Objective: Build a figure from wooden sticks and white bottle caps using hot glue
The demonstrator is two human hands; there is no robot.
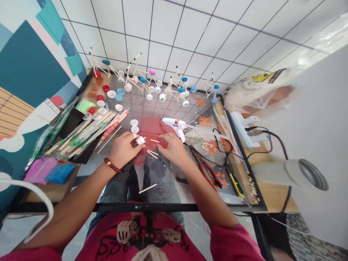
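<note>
My left hand (123, 148) rests on the glass table (163, 195) with its fingers curled round a white bottle cap (140, 140). A bead bracelet circles that wrist. My right hand (172, 146) lies just to the right, fingers pinched together near a short wooden stick (154, 140); what they grip is hidden. Several cut stick pieces (152, 153) lie between the hands, and another stick (147, 188) lies nearer to me. A white glue gun (175, 125) stands just beyond my right hand.
Stick-and-cap models (141, 82) line the table's far edge. Loose caps (112, 95) and a bundle of chopsticks (92, 132) sit at the left. Red pliers (206, 168), a power strip (244, 127) with cables and a grey cylinder (293, 173) are at the right.
</note>
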